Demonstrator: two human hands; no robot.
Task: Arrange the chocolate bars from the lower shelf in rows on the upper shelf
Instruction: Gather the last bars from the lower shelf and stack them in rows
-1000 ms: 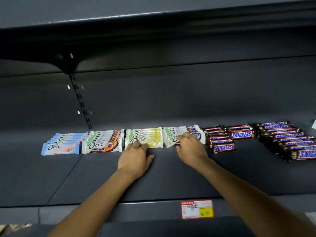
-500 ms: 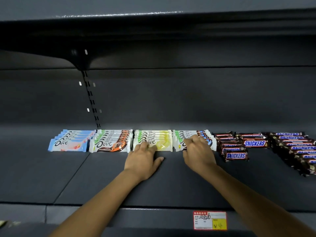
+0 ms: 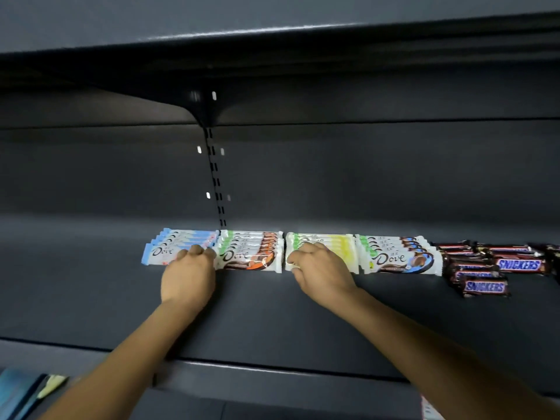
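1. on the dark grey metal upper shelf (image 3: 272, 313) i see both of my hands resting against the front of the chocolate rows.
2. my left hand (image 3: 189, 274) sits with its curled fingertips (image 3: 197, 251) touching the front bar of the pale blue-ended white dove wrappers (image 3: 169, 251); whether it pinches the bar or just presses on it, i cannot tell.
3. just right of that hand lies the row of white dove bars with orange-brown ends (image 3: 251, 253), its front bar beside my knuckles.
4. my right hand (image 3: 321, 268) lies over the front of the yellow-green dove row (image 3: 339, 247), fingers bent down onto the wrapper; the grip itself is hidden under the hand, so i cannot tell whether it is closed on anything.
5. immediately right of that hand is the white dove row with blue and brown ends (image 3: 397, 259), edge to edge with the yellow-green one.
6. further right, apart from both hands, are the dark brown snickers bars (image 3: 485, 286), stepped in loose rows toward the frame edge.
7. below my left forearm, at the bottom corner, a blurred blue packet (image 3: 15, 389) shows on the lower level.
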